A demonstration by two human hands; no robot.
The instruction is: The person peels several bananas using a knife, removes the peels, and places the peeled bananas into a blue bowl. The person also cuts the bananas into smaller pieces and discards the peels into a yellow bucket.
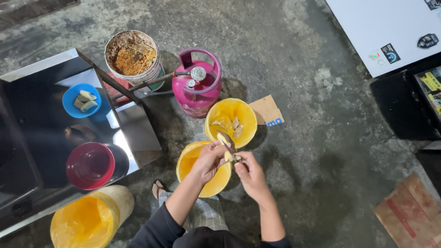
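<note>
A person crouches on a stained concrete floor, seen from above, both bare hands meeting over two yellow bowls. The left hand (208,160) and the right hand (248,170) are closed together around one small pale piece of food (228,149), partly peeled, with a dark strip of skin hanging from it; what each finger does is too small to tell.

Taking the pink gas cylinder (197,84) as the landmark: there is one of it, with a round gauge on top. Just below and right of it sits the far yellow bowl (231,122), holding a few pale peeled pieces. Below that, directly under the hands, is the near yellow bowl (199,169); its contents are hidden by the hands. The held piece hovers between the two bowls.

Left of the cylinder stands one white bucket (132,56) filled with brown scraps. Further left is a steel table (137,136) (shiny, dark in reflection) carrying one blue bowl (79,102) with pale pieces and one red cup (90,165). Below the table, well away from the cylinder, stands one bin lined with a yellow bag (87,222).

Right of the cylinder lies one small piece of cardboard (267,111); a larger piece of cardboard (415,214) lies far off at the lower right. A white panel (380,27) fills the upper right.
</note>
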